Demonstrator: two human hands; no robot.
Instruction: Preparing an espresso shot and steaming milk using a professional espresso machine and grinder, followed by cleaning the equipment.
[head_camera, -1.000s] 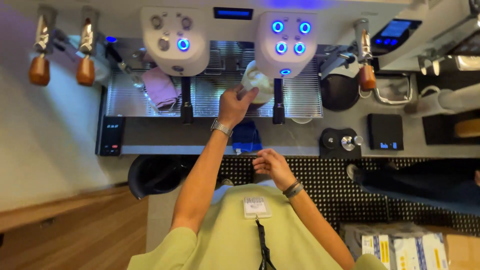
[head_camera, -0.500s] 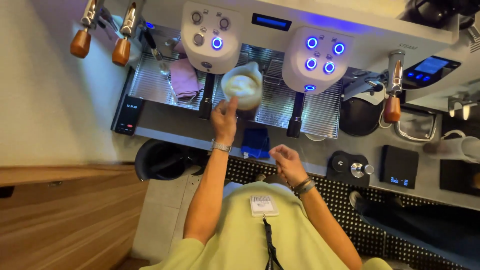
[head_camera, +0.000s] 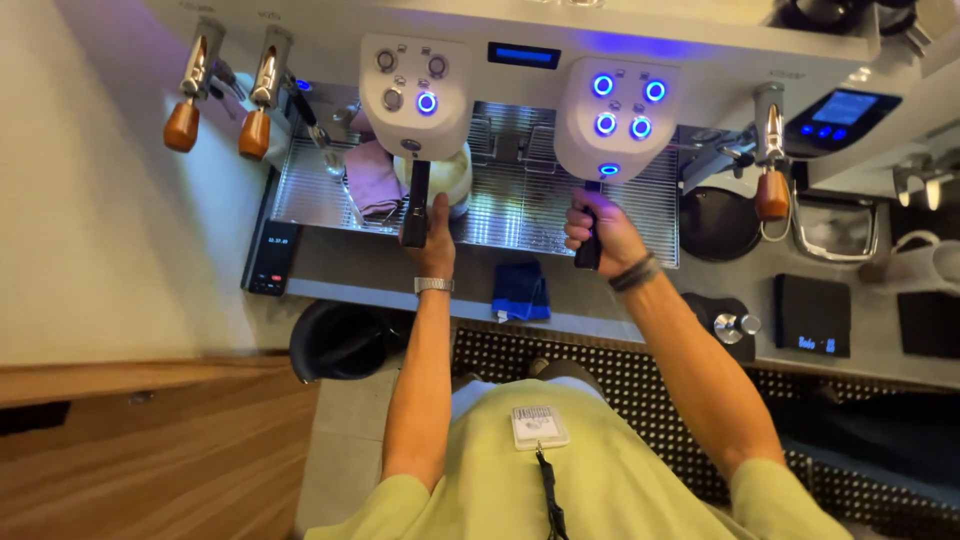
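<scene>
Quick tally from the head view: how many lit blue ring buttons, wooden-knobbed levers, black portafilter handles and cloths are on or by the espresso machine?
Lit blue ring buttons: 6
Wooden-knobbed levers: 3
Black portafilter handles: 2, the left hand at one, the right hand gripping the other
Cloths: 2, one pink, one blue
Total: 13

Our right hand (head_camera: 607, 232) gripped a black handle (head_camera: 588, 250); above it glowed blue ringed buttons (head_camera: 622, 108) on a white housing. Left of that grip lay a dark blue cloth (head_camera: 520, 290). Beside our left hand (head_camera: 432, 240) sat a pink cloth (head_camera: 371, 177) on silver grating (head_camera: 520, 205).
</scene>
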